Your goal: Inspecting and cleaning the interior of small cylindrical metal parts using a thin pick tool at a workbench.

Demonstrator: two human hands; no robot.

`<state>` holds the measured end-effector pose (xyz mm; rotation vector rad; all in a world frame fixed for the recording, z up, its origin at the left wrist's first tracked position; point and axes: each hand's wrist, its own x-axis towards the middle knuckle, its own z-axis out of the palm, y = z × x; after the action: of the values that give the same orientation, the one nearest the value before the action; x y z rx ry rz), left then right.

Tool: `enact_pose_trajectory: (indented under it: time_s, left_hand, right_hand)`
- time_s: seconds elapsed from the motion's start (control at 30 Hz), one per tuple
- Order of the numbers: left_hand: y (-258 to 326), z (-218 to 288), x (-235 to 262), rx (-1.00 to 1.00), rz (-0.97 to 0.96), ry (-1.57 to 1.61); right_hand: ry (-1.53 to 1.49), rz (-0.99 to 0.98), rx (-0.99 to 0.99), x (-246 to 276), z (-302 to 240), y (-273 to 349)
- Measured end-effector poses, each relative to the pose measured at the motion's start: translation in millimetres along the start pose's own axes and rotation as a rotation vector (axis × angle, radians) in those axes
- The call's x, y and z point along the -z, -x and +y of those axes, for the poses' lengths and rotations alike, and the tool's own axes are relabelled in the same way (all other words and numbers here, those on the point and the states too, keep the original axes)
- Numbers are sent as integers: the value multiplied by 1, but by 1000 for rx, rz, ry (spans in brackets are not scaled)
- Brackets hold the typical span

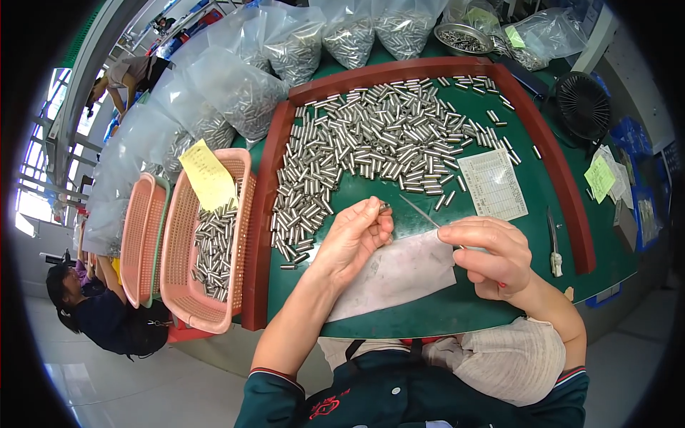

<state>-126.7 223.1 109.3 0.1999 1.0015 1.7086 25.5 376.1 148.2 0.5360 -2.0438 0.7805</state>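
Left hand (355, 239) pinching 1 metal pin (386, 206), right hand (492, 253) gripping 1 thin rod (419, 212). Big pile (378, 135) seems left, can't tell what's done.

On the green surface (536, 187), a hand could pass between the paper sheet (494, 184) and the right side of the red frame (255, 285); a slim tool (556, 262) lies nearer the front edge. Heaped metal pins (378, 132) stand before the back edge.

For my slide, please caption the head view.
Left hand holds a small metal piece, right hand a thin rod, near a pale sheet and piled metal cylinders.
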Motion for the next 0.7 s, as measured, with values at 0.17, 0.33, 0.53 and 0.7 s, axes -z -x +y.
enact_pose_trajectory:
  time_s: [0.17, 0.33, 0.53, 0.7]
  left_hand:
    - [-1, -1, 1, 57, -35, 71]
    - [-1, -1, -2, 91, -17, 98]
    - [0, -1, 1, 130, -105, 138]
    - [1, -1, -8, 154, -8, 99]
  right_hand:
    - [-78, 37, -86, -3, -1, 1]
    - [-97, 41, -106, -3, -2, 0]
    - [-127, 40, -122, -4, -2, 0]
    - [-134, 45, -124, -4, -3, 1]
